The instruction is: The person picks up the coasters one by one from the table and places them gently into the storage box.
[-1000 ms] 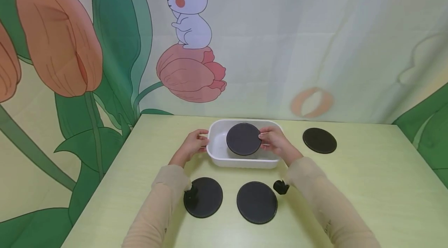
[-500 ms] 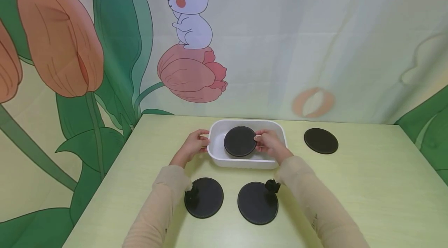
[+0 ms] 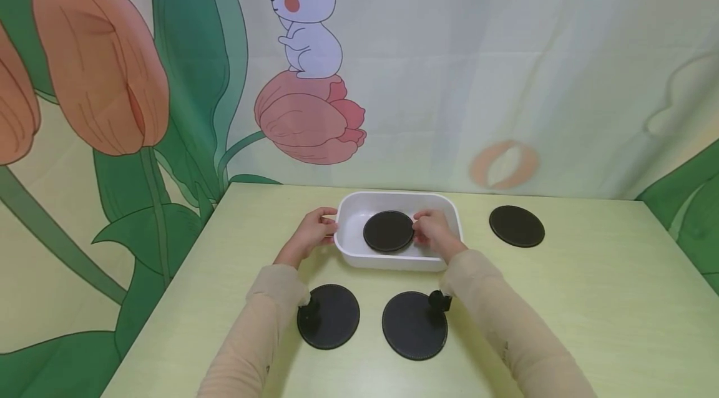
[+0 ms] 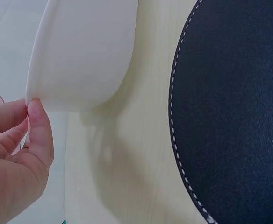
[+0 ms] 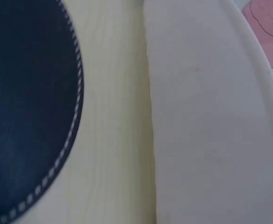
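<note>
A white plastic basin (image 3: 359, 256) stands at the back of the table. My left hand (image 3: 311, 232) pinches its left rim between thumb and fingers, plain in the left wrist view, where the same hand (image 4: 22, 144) shows at the left. Low inside the basin is a round black coaster (image 3: 387, 231). My right hand (image 3: 436, 232) reaches over the basin's front wall and holds the coaster by its right edge; the fingertips are partly hidden. In the right wrist view the basin's wall (image 5: 211, 121) fills the right side, and the hand itself is out of sight.
Two black coasters with stitched rims lie in front of the basin, a left coaster (image 3: 330, 329) and a right coaster (image 3: 410, 332). Another black coaster (image 3: 517, 226) lies right of the basin. A printed curtain (image 3: 415, 73) hangs behind the table.
My right hand has lowered the coaster into the basin, moving slightly left and then down. My left hand has stayed on the rim.
</note>
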